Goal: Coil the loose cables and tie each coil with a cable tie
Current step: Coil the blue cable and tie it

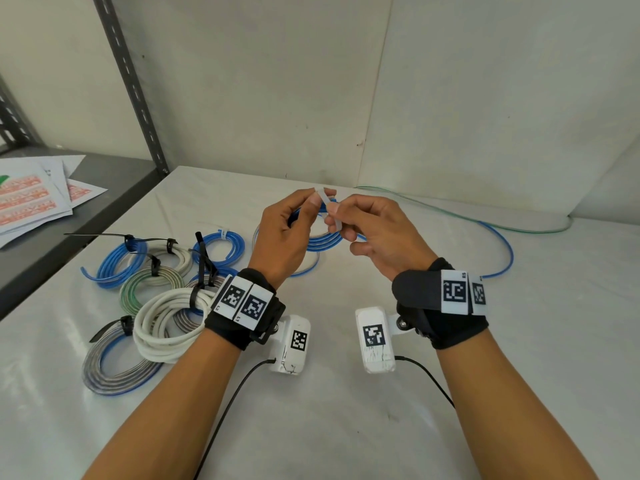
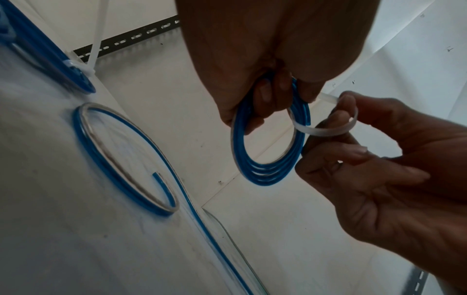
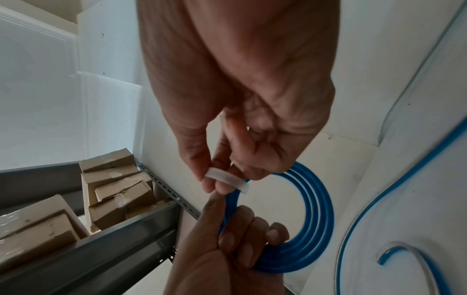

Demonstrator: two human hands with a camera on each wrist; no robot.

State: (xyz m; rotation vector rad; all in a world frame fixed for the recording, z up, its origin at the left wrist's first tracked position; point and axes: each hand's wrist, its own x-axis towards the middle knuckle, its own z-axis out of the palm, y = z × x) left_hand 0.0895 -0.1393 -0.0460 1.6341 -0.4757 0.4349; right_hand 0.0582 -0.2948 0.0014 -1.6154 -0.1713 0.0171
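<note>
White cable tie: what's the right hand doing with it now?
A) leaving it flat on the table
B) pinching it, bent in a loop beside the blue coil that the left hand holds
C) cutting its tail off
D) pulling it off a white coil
B: the right hand pinches the white cable tie, curved beside the blue coil gripped by the left hand.

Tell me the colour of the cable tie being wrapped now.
Translucent white cable tie; clearest in the left wrist view.
</note>
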